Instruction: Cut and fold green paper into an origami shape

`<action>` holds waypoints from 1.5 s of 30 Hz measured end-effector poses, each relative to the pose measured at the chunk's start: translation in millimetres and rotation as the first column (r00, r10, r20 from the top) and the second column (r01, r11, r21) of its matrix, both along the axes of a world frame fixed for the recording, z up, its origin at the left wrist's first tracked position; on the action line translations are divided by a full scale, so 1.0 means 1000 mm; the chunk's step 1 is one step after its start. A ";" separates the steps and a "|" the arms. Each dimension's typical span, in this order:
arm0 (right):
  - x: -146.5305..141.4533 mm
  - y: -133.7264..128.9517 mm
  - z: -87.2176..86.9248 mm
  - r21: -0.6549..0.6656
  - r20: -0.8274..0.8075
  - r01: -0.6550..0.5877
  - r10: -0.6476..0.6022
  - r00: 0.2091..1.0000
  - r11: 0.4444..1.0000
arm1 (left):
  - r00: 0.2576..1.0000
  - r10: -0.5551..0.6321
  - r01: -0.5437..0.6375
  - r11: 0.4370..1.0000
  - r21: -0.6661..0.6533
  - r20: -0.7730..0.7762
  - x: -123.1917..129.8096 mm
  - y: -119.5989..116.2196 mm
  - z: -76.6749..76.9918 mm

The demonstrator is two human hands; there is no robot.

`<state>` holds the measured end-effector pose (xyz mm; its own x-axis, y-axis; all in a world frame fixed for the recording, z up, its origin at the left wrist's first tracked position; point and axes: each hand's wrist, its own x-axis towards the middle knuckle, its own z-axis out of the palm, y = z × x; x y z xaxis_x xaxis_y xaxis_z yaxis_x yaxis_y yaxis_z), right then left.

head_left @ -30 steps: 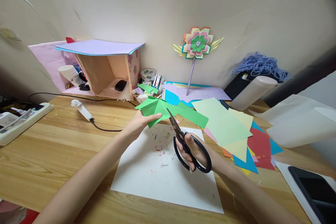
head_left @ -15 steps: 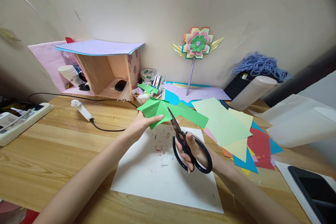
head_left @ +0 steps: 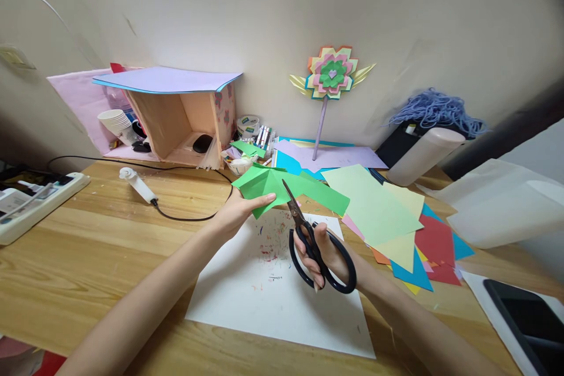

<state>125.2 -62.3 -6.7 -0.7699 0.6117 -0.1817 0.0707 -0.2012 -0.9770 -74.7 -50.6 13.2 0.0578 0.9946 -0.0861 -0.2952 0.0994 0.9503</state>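
My left hand point(head_left: 240, 210) pinches a folded piece of green paper point(head_left: 259, 185), thumb on top and the other fingers hidden beneath it. In my right hand point(head_left: 324, 247) are black-handled scissors point(head_left: 304, 226), with fingers and thumb through the large loops. Their blades point up and away, and the tips lie at the right edge of the held paper. Whether the blades grip the paper cannot be made out. Behind the blades another green strip point(head_left: 326, 192) stretches right. Below both hands a white sheet point(head_left: 273, 305) marked with coloured specks lies on the wooden table point(head_left: 110, 258).
Coloured paper sheets point(head_left: 374, 205) are piled on the right, near a phone point(head_left: 524, 317). At the back stand a paper flower point(head_left: 332, 73), an open cardboard box point(head_left: 176, 123) and a pale cylinder point(head_left: 425, 155). A glue gun point(head_left: 138, 185) with a cable lies left.
The green paper and my left hand have shifted very slightly. My right hand and the scissors stay almost in the same place.
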 end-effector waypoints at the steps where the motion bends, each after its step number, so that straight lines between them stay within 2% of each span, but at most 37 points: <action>1: 0.000 0.000 0.000 0.000 -0.005 0.005 -0.005 1.000 1.000 | 1.000 -0.009 0.009 1.000 0.014 -0.002 0.000 0.000 0.000; 5: 0.001 -0.001 0.000 0.027 -0.009 0.023 -0.023 1.000 0.999 | 1.000 -0.020 0.020 0.999 0.049 -0.003 0.001 -0.001 0.001; 16: 0.003 -0.003 0.004 0.105 0.016 0.045 -0.047 0.999 0.993 | 1.000 -0.030 0.029 0.999 0.038 0.004 0.000 -0.001 -0.001; 26: 0.000 -0.002 0.006 -0.009 0.000 0.010 -0.010 1.000 1.000 | 0.998 -0.063 0.063 0.997 0.044 0.005 0.003 -0.004 0.002; 38: 0.001 -0.002 0.010 0.035 0.039 0.030 -0.032 0.999 0.999 | 0.997 -0.069 0.068 0.997 0.037 0.017 0.002 -0.002 -0.002; 45: 0.000 -0.002 0.009 -0.068 -0.010 0.009 -0.010 1.000 0.998 | 0.995 -0.099 0.099 0.995 0.024 -0.010 0.002 -0.003 0.001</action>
<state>124.8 -64.3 2.5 -0.7662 0.6054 -0.2156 0.0589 -0.2678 -0.9617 -72.9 -53.8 14.3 0.1558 0.9858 -0.0630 -0.2769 0.1048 0.9552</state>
